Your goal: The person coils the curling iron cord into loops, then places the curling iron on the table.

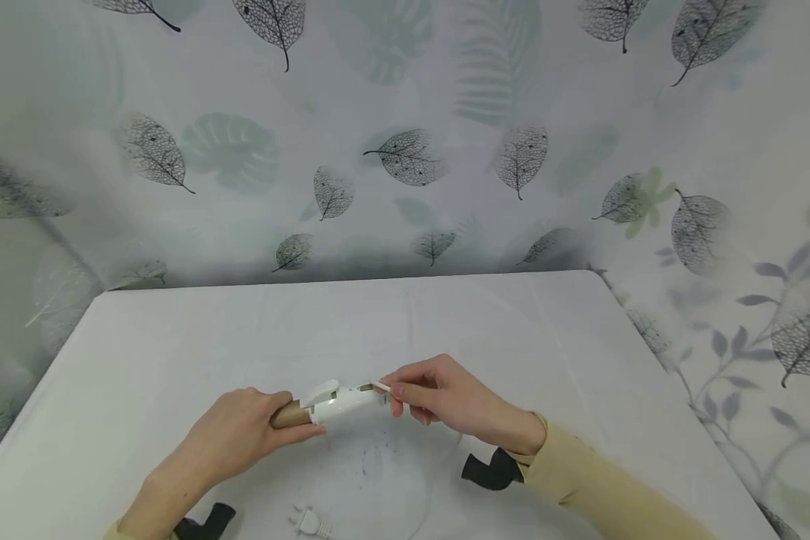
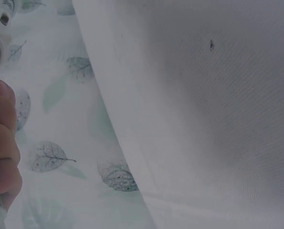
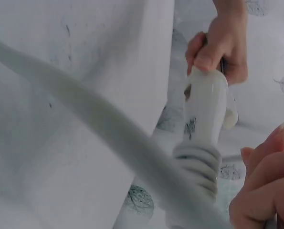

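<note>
A white curling iron (image 1: 344,405) with a brownish-gold barrel (image 1: 290,415) is held slantwise over the table. My left hand (image 1: 246,427) grips the barrel, its thumb reaching along toward the white handle. The clip lever (image 1: 322,391) points up on the far side. At the handle's cord end, my right hand (image 1: 439,394) pinches a thin white piece (image 1: 381,387) between thumb and forefinger. In the right wrist view the ribbed cord sleeve (image 3: 197,164) extends from the handle, and curled right fingers (image 3: 266,186) are beside it. The left wrist view catches only left fingers (image 2: 3,143) at its edge.
A white plug (image 1: 308,522) lies at the table's near edge, its thin cord (image 1: 427,495) looping toward the right hand. Black pieces (image 1: 489,469) show by both wrists. Leaf-patterned cloth (image 1: 405,157) hangs behind the white table (image 1: 243,330).
</note>
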The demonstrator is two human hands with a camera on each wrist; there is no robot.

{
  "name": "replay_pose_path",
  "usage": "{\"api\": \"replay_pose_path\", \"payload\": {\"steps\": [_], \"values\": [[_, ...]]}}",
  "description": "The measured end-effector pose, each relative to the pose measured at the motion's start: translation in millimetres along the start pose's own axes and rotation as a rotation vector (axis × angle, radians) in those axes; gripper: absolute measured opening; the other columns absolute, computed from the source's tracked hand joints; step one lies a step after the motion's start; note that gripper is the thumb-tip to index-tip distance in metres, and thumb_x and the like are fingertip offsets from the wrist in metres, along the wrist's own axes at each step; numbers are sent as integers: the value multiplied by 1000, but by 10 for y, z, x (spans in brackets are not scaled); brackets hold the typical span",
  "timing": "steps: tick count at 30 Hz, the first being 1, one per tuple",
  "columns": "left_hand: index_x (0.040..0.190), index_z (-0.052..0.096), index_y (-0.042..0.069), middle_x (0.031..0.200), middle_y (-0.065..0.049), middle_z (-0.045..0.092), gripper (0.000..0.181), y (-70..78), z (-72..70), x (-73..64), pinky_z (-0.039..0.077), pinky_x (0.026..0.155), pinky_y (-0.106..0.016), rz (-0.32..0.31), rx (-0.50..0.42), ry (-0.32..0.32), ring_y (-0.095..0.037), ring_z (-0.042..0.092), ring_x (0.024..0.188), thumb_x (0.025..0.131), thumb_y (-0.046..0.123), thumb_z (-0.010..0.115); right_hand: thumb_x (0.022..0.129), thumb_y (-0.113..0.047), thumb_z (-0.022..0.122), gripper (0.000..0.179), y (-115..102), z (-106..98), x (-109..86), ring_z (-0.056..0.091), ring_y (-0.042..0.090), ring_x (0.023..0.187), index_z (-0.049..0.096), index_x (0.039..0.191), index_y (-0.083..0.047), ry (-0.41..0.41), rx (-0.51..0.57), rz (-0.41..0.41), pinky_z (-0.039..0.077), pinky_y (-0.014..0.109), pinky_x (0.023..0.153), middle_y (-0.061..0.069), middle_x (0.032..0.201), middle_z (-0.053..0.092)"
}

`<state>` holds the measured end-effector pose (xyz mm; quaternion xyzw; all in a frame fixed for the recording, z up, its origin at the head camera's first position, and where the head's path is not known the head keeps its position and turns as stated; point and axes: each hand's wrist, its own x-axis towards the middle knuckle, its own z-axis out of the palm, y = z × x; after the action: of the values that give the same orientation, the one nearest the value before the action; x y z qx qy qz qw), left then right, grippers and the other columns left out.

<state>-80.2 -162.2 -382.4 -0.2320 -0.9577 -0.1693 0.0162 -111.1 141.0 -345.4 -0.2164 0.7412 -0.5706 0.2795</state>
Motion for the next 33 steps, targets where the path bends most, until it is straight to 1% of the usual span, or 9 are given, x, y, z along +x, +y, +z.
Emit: {"api": "replay_pose_path", "payload": {"steps": [3,6,10,12,15,19,23,28,33], "values": [[64,39,24,57,14,20,52,-2,-10,-5,20,48,-19,-30,26,2,0,19,50,85,63,66,104,-14,53,27,72,94,-57,41,10,57,66,124,-1,2,55,9,33,22,55,2,83,60],[65,41,23,56,13,22,52,-5,-13,0,21,47,-20,-46,43,4,-1,20,49,84,63,67,105,-14,50,29,146,170,-110,37,10,52,65,130,-7,16,67,29,31,22,51,3,84,61],[65,40,23,55,13,22,52,-6,-3,1,20,47,-20,-52,50,0,-1,20,49,84,63,67,106,-13,49,31,230,226,-168,29,12,48,63,133,-12,32,78,60,29,22,50,3,83,60],[64,40,23,56,13,21,52,-6,2,1,20,47,-20,-54,49,1,-1,20,49,85,63,66,106,-13,48,32,266,239,-192,27,13,48,62,134,-13,29,110,79,28,23,50,3,83,59],[64,39,23,56,13,20,53,-4,6,5,19,47,-20,-57,47,4,-2,19,49,85,64,66,106,-13,46,34,313,252,-227,26,13,49,60,136,-11,6,190,105,27,24,50,2,84,59],[64,38,22,57,13,19,54,-2,10,12,18,47,-20,-58,48,8,-2,17,50,84,63,67,106,-15,44,38,378,282,-280,27,13,51,54,143,-12,-50,298,120,24,26,50,3,87,58],[64,38,22,57,12,18,55,4,18,20,17,48,-20,-55,52,11,-2,17,51,84,63,68,107,-17,43,42,442,312,-317,30,12,52,46,149,-17,-91,339,116,22,26,48,2,89,58],[64,38,22,57,12,18,54,16,26,27,17,48,-20,-50,55,21,-2,17,50,82,58,73,107,-19,44,39,523,340,-306,35,10,53,52,145,-11,-110,344,111,24,25,49,1,86,58],[65,38,22,58,13,16,53,15,34,24,16,48,-20,-27,66,47,-2,16,50,81,57,74,106,-20,48,35,611,347,-277,37,9,54,59,132,-1,-76,345,128,29,25,50,0,81,58]]}}
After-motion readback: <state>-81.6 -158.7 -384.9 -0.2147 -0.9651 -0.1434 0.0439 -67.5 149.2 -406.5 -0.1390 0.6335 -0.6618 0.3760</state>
